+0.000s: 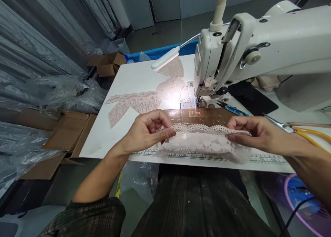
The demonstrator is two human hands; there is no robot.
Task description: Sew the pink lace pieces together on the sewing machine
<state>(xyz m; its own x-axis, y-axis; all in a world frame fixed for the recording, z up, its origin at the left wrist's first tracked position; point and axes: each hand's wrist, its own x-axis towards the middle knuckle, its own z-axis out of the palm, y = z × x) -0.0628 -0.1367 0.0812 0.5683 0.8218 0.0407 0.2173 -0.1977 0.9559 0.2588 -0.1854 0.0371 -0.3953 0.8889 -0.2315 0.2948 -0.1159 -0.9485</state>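
Lace strip [204,142] hung between my left grip [146,131] and right grip [252,133], both pinching it, above the white table [129,85]; its ruler [263,158] digits seemed illegible.

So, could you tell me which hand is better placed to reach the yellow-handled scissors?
Probably the right hand: it grips the pink lace beside the yellow-handled scissors, while the left hand pinches the opposite end.

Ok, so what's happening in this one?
A person sits at a white sewing machine, pinching a folded piece of pink lace by its ends with the left hand and right hand, near the front edge of the table. More lace pieces lie under the lamp; yellow-handled scissors rest to the right.
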